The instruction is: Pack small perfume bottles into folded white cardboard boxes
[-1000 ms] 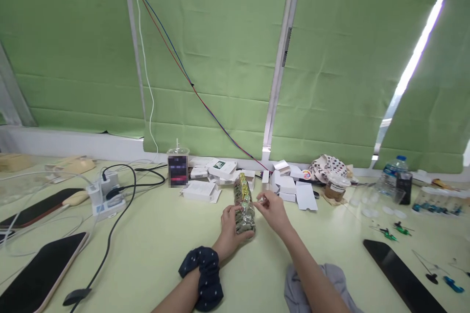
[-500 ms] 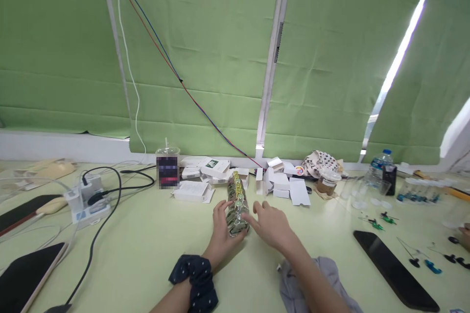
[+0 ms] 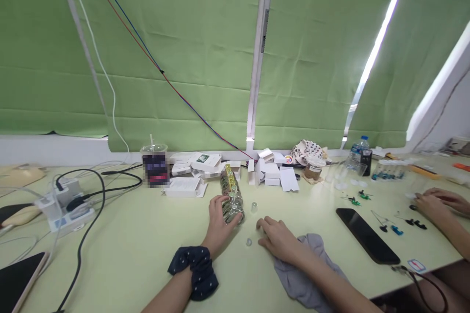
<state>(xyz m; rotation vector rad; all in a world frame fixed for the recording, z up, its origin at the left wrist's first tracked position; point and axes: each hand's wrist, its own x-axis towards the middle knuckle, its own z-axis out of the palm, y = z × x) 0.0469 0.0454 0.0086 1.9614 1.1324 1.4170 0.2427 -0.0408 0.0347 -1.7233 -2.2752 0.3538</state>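
Observation:
A row of small glass bottles [image 3: 230, 187] with yellowish and clear tops runs away from me on the pale table. My left hand [image 3: 219, 222] wraps round the near end of the row. Beside the row, on its right, lies a small clear stopper-like piece [image 3: 254, 207], and another small clear piece [image 3: 248, 242] lies nearer to me. My right hand [image 3: 278, 238] is over the table just right of that nearer piece, fingers apart and loosely bent, with nothing visible in it.
White boxes [image 3: 183, 187] lie behind the row. A cup [image 3: 154, 168], a power strip [image 3: 75, 217] and cables are on the left. A grey cloth [image 3: 312, 274] is under my right forearm. Further right are a black phone [image 3: 367, 234], a bottle [image 3: 357, 154] and another person's hands [image 3: 436, 205].
My right hand has moved away from the bottles, down and to the right. Two small clear pieces now show on the table. The view has turned right, showing more of the other person.

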